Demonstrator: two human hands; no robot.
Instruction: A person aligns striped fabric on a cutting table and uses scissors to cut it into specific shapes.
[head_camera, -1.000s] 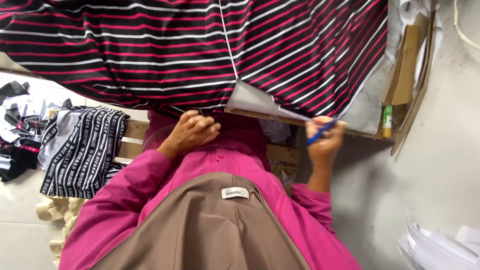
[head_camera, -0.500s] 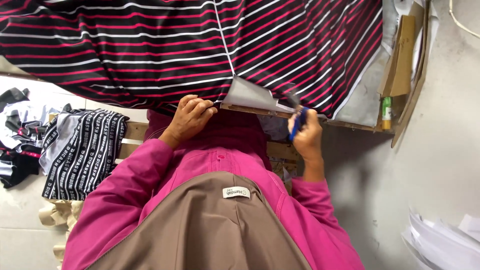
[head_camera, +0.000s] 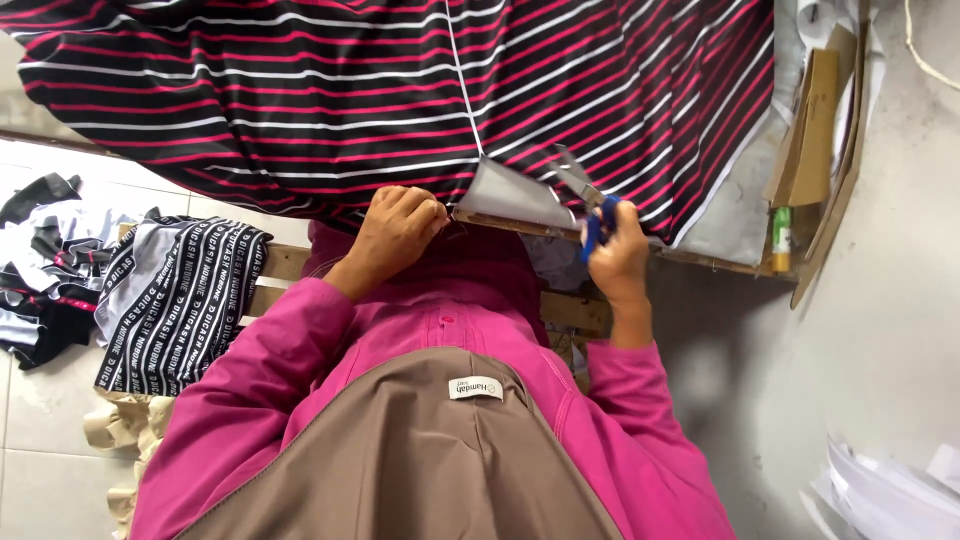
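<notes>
A large black fabric (head_camera: 330, 90) with pink and white stripes lies spread over a wooden table. At its near edge a grey flap (head_camera: 512, 195) is turned up. My left hand (head_camera: 398, 232) pinches the fabric edge just left of that flap. My right hand (head_camera: 618, 255) holds blue-handled scissors (head_camera: 590, 205), whose metal blades point up-left and touch the flap's right side. Pink sleeves and a brown cloth with a small white label (head_camera: 474, 388) fill the lower middle of the view.
A heap of black-and-white printed garments (head_camera: 175, 300) lies on the tiled floor at the left. Cardboard pieces (head_camera: 812, 130) and a small green-topped bottle (head_camera: 781, 238) stand at the table's right end by the wall. White papers (head_camera: 890, 495) lie at the lower right.
My right hand has moved left with the scissors, from beside the table edge to the grey flap. My left hand has slid up to the fabric edge and pinched it.
</notes>
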